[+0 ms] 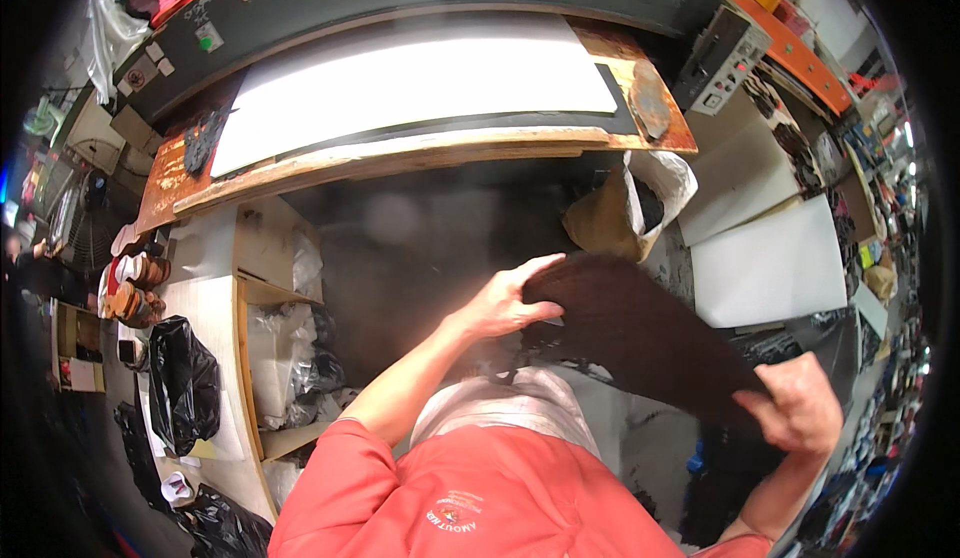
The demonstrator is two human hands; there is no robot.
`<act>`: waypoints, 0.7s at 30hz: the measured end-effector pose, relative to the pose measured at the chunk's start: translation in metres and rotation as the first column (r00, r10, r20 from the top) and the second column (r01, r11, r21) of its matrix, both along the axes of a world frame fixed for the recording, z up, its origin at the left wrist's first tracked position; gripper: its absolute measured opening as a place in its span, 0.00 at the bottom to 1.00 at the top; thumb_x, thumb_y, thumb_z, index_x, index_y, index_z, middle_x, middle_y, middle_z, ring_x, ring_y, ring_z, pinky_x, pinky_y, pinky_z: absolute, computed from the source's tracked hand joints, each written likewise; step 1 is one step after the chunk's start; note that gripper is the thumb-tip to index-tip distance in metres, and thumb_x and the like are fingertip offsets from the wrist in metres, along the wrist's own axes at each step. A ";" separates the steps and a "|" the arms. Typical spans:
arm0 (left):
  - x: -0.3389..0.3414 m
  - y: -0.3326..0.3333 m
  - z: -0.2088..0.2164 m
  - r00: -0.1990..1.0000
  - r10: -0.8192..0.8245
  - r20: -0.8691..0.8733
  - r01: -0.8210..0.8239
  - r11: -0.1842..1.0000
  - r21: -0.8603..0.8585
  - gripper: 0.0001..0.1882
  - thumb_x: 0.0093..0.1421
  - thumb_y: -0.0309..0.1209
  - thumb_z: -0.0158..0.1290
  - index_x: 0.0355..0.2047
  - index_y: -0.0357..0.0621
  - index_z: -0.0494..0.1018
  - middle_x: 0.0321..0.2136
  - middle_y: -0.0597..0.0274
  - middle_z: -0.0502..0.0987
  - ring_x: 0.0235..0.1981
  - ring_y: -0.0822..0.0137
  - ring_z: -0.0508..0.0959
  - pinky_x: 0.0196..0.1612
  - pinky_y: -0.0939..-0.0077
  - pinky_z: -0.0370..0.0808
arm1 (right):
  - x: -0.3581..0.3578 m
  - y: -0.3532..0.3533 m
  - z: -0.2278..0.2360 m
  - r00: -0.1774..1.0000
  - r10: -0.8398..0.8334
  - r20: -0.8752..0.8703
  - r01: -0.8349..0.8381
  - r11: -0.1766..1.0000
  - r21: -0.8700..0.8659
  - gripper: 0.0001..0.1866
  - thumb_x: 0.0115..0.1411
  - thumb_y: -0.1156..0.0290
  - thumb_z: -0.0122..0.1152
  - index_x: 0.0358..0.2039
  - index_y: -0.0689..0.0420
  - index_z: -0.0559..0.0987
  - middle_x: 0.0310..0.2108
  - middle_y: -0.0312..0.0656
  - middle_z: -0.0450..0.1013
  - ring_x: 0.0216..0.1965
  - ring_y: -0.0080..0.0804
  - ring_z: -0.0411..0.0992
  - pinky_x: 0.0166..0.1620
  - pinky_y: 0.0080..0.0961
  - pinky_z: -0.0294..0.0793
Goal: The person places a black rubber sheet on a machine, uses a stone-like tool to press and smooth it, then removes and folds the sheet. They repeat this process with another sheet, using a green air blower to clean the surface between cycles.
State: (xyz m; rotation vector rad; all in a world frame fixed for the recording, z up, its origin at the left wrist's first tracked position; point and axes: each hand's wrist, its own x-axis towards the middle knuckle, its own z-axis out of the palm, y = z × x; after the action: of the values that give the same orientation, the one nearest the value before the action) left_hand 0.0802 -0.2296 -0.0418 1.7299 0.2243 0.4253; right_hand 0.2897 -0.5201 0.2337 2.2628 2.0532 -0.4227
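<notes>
A long dark brown, nearly black flat sheet (645, 333) spans between my two hands in front of my body, slanting down to the right. My left hand (505, 303) grips its left end, the thumb on the near face and the fingers along the upper edge. At the lower right end, my right hand (798, 403) is closed around the edge with its wrist bent. What the sheet is made of I cannot tell. Beyond it, a machine bench holds a large white board (420, 83) over a black sheet (480, 128).
A sack (625, 208) with dark pieces stands under the bench's right side. White sheets (770, 263) and a control box (722, 58) are at the right. On the left are a wooden shelf unit (245, 358), a black plastic bag (183, 383) and stacked brown pieces (135, 303).
</notes>
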 end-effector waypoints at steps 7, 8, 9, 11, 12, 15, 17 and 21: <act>-0.102 0.055 0.005 0.950 0.291 -0.117 -0.314 0.866 -0.390 0.08 0.68 0.30 0.59 0.38 0.38 0.84 0.32 0.63 0.85 0.33 0.74 0.82 0.40 0.74 0.79 | 0.041 0.153 0.050 0.985 0.088 0.148 -0.156 0.824 0.544 0.11 0.51 0.69 0.75 0.34 0.58 0.82 0.27 0.43 0.76 0.30 0.43 0.72 0.46 0.37 0.71; -0.111 0.062 0.003 0.929 0.367 -0.049 -0.353 0.838 -0.416 0.09 0.70 0.29 0.56 0.37 0.39 0.84 0.31 0.62 0.85 0.31 0.73 0.82 0.36 0.75 0.78 | 0.046 0.198 0.052 0.986 0.143 0.085 -0.166 0.792 0.588 0.11 0.53 0.70 0.73 0.35 0.58 0.82 0.29 0.43 0.77 0.32 0.43 0.73 0.46 0.37 0.73; -0.120 0.065 0.001 0.883 0.462 -0.086 -0.419 0.688 -0.592 0.14 0.72 0.32 0.53 0.33 0.39 0.82 0.29 0.62 0.83 0.29 0.72 0.80 0.36 0.74 0.76 | 0.051 0.246 0.054 0.968 0.173 0.184 -0.252 0.713 0.654 0.10 0.55 0.71 0.72 0.37 0.57 0.82 0.31 0.44 0.78 0.35 0.43 0.74 0.47 0.37 0.74; -0.111 0.084 -0.009 0.699 0.704 0.125 -0.410 0.538 -0.737 0.18 0.75 0.37 0.51 0.31 0.41 0.80 0.29 0.63 0.82 0.31 0.71 0.78 0.38 0.73 0.76 | 0.057 0.356 0.050 0.926 0.345 0.153 -0.333 0.555 0.763 0.09 0.59 0.72 0.69 0.41 0.57 0.82 0.36 0.45 0.79 0.40 0.43 0.77 0.48 0.36 0.77; -0.108 0.101 -0.014 0.664 0.743 0.086 -0.396 0.446 -0.803 0.18 0.75 0.40 0.51 0.31 0.43 0.79 0.29 0.64 0.80 0.31 0.71 0.78 0.39 0.73 0.75 | 0.056 0.401 0.043 0.900 0.355 0.253 -0.399 0.439 0.805 0.09 0.61 0.73 0.68 0.42 0.57 0.82 0.38 0.46 0.80 0.42 0.43 0.78 0.49 0.36 0.79; -0.086 0.165 -0.028 0.575 0.818 -0.017 -0.411 0.271 -0.870 0.14 0.75 0.46 0.49 0.39 0.53 0.77 0.31 0.70 0.80 0.26 0.73 0.80 0.26 0.73 0.79 | 0.071 0.471 -0.020 0.831 0.434 0.348 -0.440 0.129 0.889 0.09 0.65 0.79 0.64 0.45 0.62 0.82 0.40 0.43 0.81 0.38 0.26 0.79 0.42 0.25 0.79; -0.077 0.204 -0.034 0.440 0.872 -0.216 -0.701 0.183 -0.690 0.14 0.74 0.46 0.52 0.38 0.53 0.77 0.31 0.72 0.80 0.24 0.76 0.77 0.27 0.73 0.78 | 0.089 0.474 -0.099 0.883 0.468 -0.028 -0.134 0.311 0.941 0.09 0.65 0.75 0.66 0.45 0.61 0.81 0.40 0.45 0.81 0.38 0.31 0.80 0.42 0.26 0.79; -0.086 0.233 -0.034 0.408 0.848 -0.338 -0.762 0.113 -0.638 0.20 0.73 0.50 0.52 0.36 0.45 0.74 0.24 0.64 0.76 0.21 0.70 0.75 0.25 0.72 0.74 | 0.139 0.435 -0.237 0.750 -0.353 -0.559 0.594 0.732 0.334 0.23 0.67 0.58 0.65 0.52 0.66 0.80 0.48 0.53 0.80 0.50 0.44 0.79 0.56 0.37 0.77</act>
State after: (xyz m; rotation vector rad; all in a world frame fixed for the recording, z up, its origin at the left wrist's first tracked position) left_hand -0.0062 0.0033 -0.0758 0.5776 1.1706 1.0830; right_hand 0.4282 -0.0846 -0.0034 3.3480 1.8506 -0.5562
